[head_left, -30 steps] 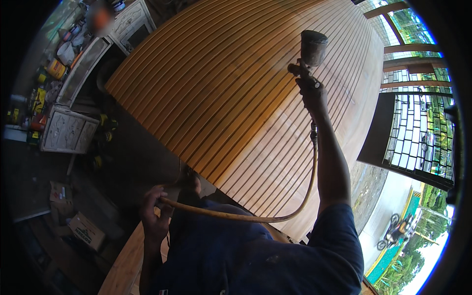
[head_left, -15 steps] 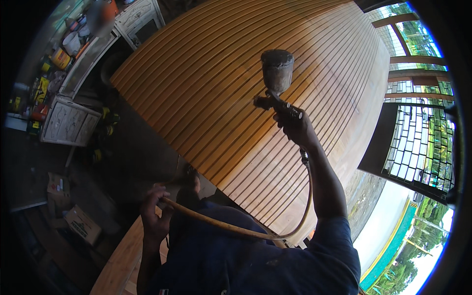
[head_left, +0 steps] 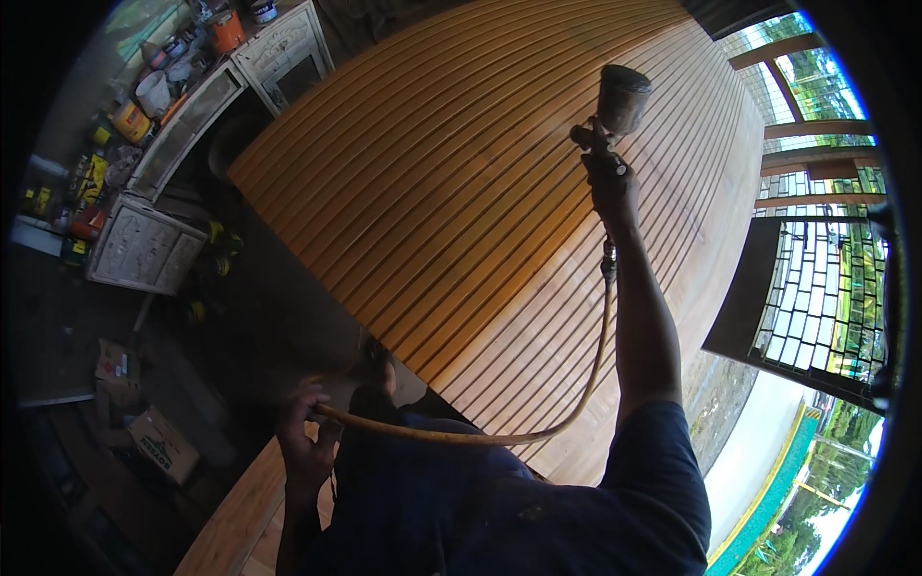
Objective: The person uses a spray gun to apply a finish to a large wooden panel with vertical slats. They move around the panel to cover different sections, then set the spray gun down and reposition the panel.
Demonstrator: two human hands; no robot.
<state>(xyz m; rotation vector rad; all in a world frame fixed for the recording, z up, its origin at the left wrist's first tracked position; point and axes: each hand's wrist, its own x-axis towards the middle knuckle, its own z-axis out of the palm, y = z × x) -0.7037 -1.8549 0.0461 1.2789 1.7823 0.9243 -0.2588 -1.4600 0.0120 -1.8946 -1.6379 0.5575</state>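
Observation:
My right hand (head_left: 613,192) is stretched out and closed around a spray gun (head_left: 607,115) with a dark cup on top, held over a large slatted wooden panel (head_left: 451,192). The panel's left part looks darker orange, its right part paler. A yellowish air hose (head_left: 499,434) runs from the gun's base down in a loop to my left hand (head_left: 305,444), which grips it near my waist. My dark blue shirt fills the lower middle of the view.
White carved cabinets (head_left: 144,245) stand at the left with several paint cans and tubs (head_left: 130,120) on and around them. Cardboard boxes (head_left: 158,444) lie on the dark floor at lower left. A lattice window frame (head_left: 816,298) and an outdoor area are at right.
My right hand has swung the spray gun from the panel's right side toward the left, then back somewhat right. The view shifted slightly. My left hand keeps holding the hose.

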